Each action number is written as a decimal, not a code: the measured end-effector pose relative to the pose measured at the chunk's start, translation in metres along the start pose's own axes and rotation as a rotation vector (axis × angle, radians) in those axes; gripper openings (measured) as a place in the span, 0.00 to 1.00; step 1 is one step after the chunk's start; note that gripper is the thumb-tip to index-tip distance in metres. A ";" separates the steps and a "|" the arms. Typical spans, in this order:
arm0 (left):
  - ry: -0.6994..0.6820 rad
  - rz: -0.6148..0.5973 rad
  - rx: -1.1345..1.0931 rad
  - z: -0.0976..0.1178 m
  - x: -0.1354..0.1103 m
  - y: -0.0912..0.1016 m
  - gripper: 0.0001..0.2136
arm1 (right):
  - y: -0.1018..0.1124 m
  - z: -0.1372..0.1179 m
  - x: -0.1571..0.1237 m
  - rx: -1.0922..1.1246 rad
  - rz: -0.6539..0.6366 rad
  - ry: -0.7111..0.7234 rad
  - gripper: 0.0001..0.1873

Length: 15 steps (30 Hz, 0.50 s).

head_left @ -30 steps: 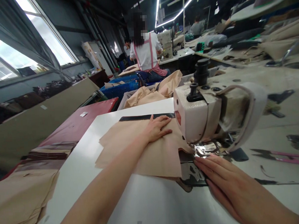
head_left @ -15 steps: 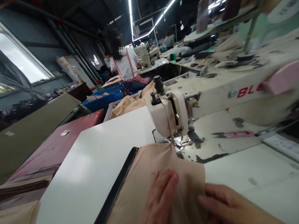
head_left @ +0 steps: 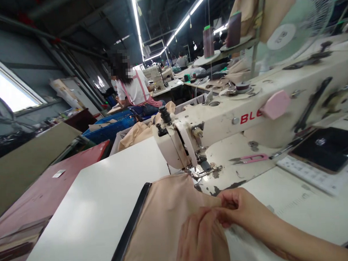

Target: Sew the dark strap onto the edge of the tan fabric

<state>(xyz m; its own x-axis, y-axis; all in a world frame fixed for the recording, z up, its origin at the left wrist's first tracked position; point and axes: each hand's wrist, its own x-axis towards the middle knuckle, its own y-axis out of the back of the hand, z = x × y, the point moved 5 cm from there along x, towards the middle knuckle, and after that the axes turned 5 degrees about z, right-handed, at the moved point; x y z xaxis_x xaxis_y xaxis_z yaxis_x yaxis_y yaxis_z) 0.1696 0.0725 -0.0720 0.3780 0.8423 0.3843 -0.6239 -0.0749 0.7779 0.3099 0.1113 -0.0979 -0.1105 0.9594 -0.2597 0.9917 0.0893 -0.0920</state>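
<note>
A tan fabric piece (head_left: 163,219) with a black strip (head_left: 130,228) along its left edge lies on the white sewing table (head_left: 88,211). Its far corner reaches the presser foot (head_left: 203,169) of a cream sewing machine (head_left: 220,124). My left hand (head_left: 200,241) rests flat on the fabric near the bottom edge. My right hand (head_left: 237,208) pinches the fabric's right edge between thumb and fingers, just in front of the needle area.
Pink thread snips (head_left: 250,159) lie on the machine bed. A dark control panel (head_left: 324,149) sits at right. A red table (head_left: 44,190) stands left. A seated person (head_left: 134,90) works behind, beside a blue crate (head_left: 110,127) and heaped tan fabric (head_left: 141,132).
The fabric has been drawn back from behind the needle toward me. My right hand went from lying flat to pinching its right edge; the view tilted up and right.
</note>
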 end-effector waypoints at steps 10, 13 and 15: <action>-0.178 -0.416 0.044 -0.001 0.090 0.014 0.08 | -0.001 0.002 0.003 -0.038 -0.019 0.047 0.05; -0.150 -0.407 0.014 -0.002 0.095 0.014 0.07 | 0.000 0.000 0.004 -0.036 -0.024 0.036 0.07; -0.115 -0.374 0.003 -0.005 0.095 0.014 0.06 | -0.004 0.002 0.001 -0.020 -0.038 0.002 0.09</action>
<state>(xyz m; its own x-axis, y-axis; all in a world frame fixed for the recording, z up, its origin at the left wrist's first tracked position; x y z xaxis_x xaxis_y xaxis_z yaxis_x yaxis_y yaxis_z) 0.1929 0.1544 -0.0271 0.6531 0.7466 0.1268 -0.4267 0.2245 0.8761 0.3056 0.1111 -0.0997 -0.1476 0.9558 -0.2543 0.9880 0.1308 -0.0820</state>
